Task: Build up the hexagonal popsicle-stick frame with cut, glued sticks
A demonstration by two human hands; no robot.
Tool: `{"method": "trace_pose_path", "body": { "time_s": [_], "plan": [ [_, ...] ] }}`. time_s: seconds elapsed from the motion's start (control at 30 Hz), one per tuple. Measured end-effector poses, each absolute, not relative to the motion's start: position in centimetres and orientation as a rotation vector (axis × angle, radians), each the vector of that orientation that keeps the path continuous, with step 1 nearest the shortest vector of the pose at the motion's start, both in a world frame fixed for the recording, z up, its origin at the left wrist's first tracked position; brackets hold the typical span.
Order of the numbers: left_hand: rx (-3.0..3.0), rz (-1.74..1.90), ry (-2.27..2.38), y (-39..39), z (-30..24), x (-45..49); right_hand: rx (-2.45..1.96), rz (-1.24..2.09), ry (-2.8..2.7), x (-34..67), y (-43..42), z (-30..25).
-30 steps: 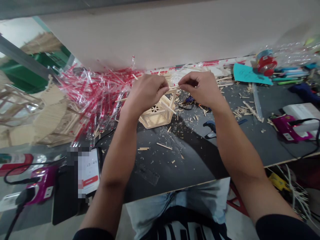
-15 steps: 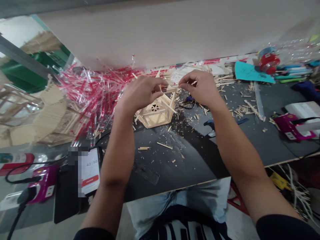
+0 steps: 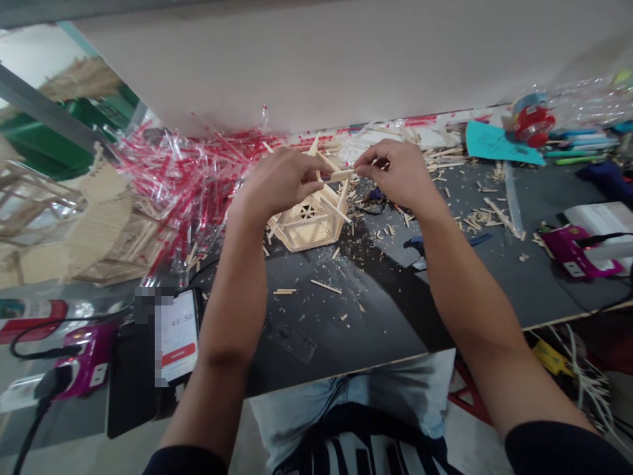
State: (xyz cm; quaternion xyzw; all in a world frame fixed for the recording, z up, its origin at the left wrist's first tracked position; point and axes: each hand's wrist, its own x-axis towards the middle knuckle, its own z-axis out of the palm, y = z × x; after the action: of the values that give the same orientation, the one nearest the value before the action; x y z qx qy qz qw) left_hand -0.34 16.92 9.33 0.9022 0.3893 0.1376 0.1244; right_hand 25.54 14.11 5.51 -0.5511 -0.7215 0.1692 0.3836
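A hexagonal model of thin wooden sticks [image 3: 314, 231] stands on the dark tabletop, with a dark spoked opening in it. Above its far right part, a short wooden strip [image 3: 342, 175] spans the space between my two hands. My left hand [image 3: 281, 178] pinches the strip's left end between thumb and fingers and hides part of the model behind it. At the other end, the fingertips of my right hand [image 3: 395, 170] are closed on the strip. Whether the strip touches the model I cannot tell.
Red and clear plastic sleeves [image 3: 198, 171] are piled at the back left, beside another wooden model [image 3: 103, 231]. A phone [image 3: 178, 336] lies near my left forearm. Blue-handled pliers [image 3: 415, 247], stick scraps [image 3: 477, 218], a turquoise note [image 3: 502, 143] and a purple power strip [image 3: 576, 251] are to the right.
The wooden strip between my hands has turned slightly, now showing a broader pale face. Both hands stay in almost the same place.
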Motion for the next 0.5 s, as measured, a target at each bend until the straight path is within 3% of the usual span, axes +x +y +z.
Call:
{"method": "trace_pose_path", "body": {
  "time_s": [0.5],
  "plan": [
    [2.65,0.436,1.098,17.2,8.75,-0.41,-1.407,0.412,-1.827,25.44,14.22,5.37]
  ]
}}
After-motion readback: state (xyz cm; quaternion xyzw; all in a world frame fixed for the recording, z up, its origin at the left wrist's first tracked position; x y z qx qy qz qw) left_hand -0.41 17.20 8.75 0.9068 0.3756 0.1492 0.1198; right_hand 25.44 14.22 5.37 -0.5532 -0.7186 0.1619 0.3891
